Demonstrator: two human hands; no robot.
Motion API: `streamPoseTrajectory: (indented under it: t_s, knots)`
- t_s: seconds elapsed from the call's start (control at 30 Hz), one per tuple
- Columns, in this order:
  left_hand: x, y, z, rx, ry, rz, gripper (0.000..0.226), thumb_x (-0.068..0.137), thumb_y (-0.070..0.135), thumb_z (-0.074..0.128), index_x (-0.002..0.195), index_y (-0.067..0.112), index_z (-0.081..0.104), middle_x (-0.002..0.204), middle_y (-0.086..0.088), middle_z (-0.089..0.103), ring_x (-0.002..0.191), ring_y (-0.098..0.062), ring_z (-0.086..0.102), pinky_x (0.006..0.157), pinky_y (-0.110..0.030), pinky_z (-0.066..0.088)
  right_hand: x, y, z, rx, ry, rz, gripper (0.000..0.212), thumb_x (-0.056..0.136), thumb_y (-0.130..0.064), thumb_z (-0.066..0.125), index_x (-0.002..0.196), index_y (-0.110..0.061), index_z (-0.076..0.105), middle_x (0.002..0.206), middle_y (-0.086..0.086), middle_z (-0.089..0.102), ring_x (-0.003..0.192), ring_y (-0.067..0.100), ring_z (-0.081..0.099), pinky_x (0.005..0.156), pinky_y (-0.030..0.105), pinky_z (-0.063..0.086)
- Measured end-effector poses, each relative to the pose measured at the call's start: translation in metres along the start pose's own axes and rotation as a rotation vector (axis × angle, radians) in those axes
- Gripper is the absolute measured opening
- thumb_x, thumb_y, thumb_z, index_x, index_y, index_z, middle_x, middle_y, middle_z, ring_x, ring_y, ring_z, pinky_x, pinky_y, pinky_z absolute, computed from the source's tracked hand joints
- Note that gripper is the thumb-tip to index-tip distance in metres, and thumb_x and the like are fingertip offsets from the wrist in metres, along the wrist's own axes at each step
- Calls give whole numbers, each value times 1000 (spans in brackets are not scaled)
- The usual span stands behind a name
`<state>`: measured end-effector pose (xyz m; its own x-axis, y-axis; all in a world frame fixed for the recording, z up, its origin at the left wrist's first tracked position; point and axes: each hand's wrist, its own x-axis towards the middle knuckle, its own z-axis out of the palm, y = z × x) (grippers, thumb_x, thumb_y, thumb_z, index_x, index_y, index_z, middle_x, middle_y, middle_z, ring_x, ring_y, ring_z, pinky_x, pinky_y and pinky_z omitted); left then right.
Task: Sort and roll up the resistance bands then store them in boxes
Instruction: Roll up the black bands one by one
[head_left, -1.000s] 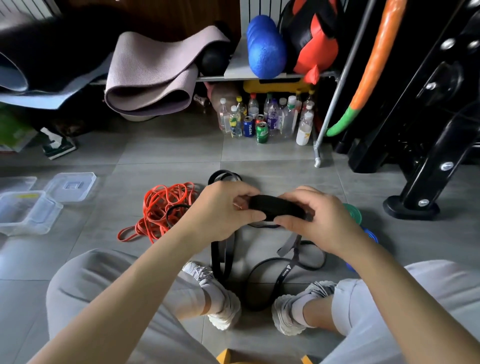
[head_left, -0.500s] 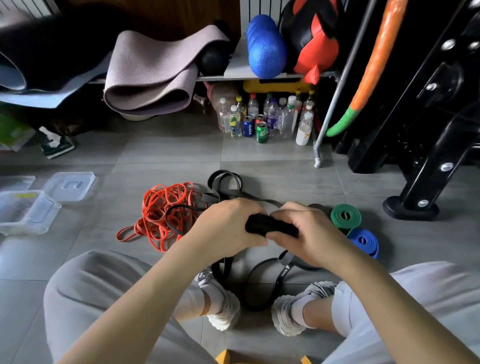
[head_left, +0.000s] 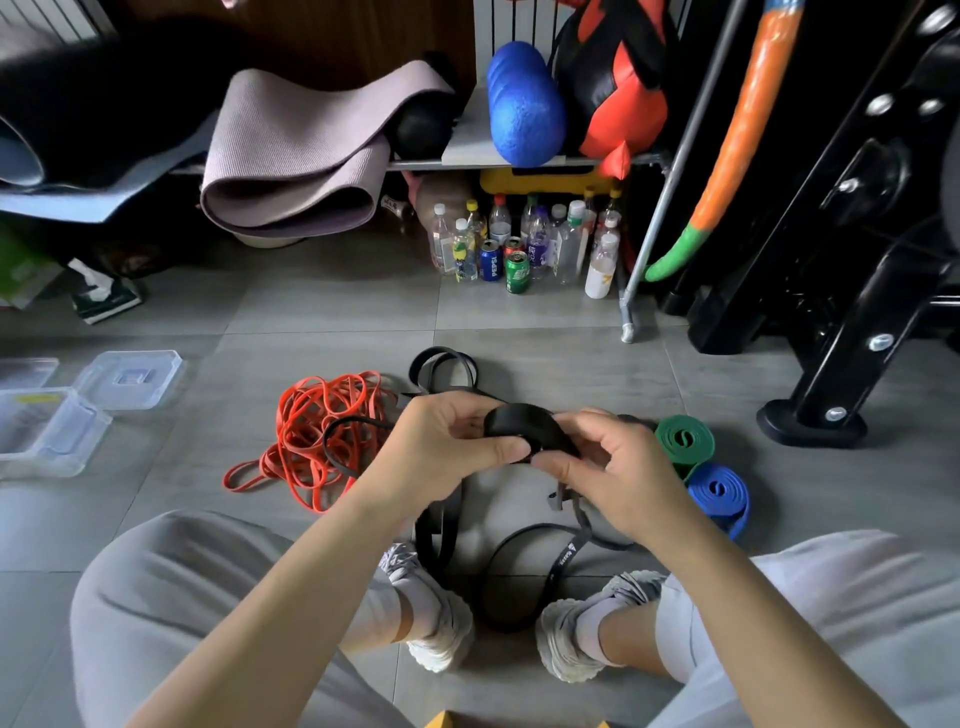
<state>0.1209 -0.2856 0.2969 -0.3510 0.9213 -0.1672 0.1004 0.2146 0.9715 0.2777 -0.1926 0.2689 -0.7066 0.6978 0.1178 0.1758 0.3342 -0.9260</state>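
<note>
Fingers of left hand (head_left: 447, 441) and right hand (head_left: 608, 467) pinch a partly rolled black band (head_left: 524, 428) above the floor; its loose tail (head_left: 563, 558) trails between the shoes, white logo unreadable, possibly a brand. PEPSI can (head_left: 491, 261) behind

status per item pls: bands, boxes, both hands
black band: partly rolled, held off the floor, tail trailing down
green band: rolled, on floor
blue band: rolled, on floor beside green
red bands: loose tangled pile
clear box: open, no band visible inside
lid: off, lying behind box
left hand: gripping roll
right hand: gripping roll
</note>
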Motion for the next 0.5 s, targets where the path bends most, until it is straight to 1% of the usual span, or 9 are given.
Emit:
streamPoseTrajectory:
  t_s: [0.1,0.17,0.2,0.27,0.3,0.33,0.4,0.43,0.5]
  knots:
    - [-3,-5,10,-190,-14,-41,28,62,12,74,89,10,69,75,1,71,70,-8,64,69,-21,55,-3,3,8,57,28,-27,21,74,-30,68,94,-30,67,87,-12,66,82,2,63,75,15,46]
    - [-3,-5,9,-164,-31,-52,30,65,10,76,93,15,67,82,1,70,74,-10,65,72,-23,56,-3,3,5,12,8,-36,22,75,-29,66,97,-24,69,86,-13,65,80,0,61,73,13,46]
    - [-2,-3,6,-42,-40,-18,35,68,8,78,98,21,66,91,1,69,80,-12,66,77,-25,56,-2,3,2,-53,-13,-41,25,75,-30,65,98,-21,70,84,-14,63,79,-1,60,72,13,46]
    - [-1,5,1,371,-60,96,43,70,18,81,107,33,62,103,8,63,87,-10,65,82,-23,52,2,2,-2,-229,-77,-59,32,75,-33,62,101,-16,71,78,-17,58,77,-4,57,67,11,42]
    - [-1,11,-1,586,-64,160,42,71,26,80,109,34,63,100,11,61,85,-8,62,80,-21,50,4,1,-3,-297,-117,-72,33,75,-34,62,101,-16,71,78,-17,56,75,-3,56,66,10,40]
    - [-1,18,-2,748,-69,211,37,72,31,77,108,32,65,92,14,60,81,-8,58,77,-21,47,5,-1,-4,-341,-153,-85,31,76,-33,62,101,-17,71,78,-18,55,74,-3,55,66,9,39]
    - [-1,30,-4,870,-74,241,28,75,34,73,103,29,68,70,19,55,71,-5,53,69,-21,43,8,-6,-6,-377,-192,-100,23,80,-27,68,101,-17,70,77,-21,50,71,-4,52,66,8,36]
    - [-1,32,-5,868,-63,249,25,76,33,73,101,28,69,63,20,53,65,-1,52,63,-17,41,9,-7,-7,-366,-186,-102,21,81,-23,69,101,-17,70,77,-20,50,71,-4,52,65,8,36]
    - [0,34,-6,760,-32,239,20,76,27,74,96,26,70,57,19,53,53,5,50,53,-9,35,9,-10,-11,-274,-120,-98,20,79,-22,72,99,-19,71,80,-17,56,76,-2,56,65,9,39]
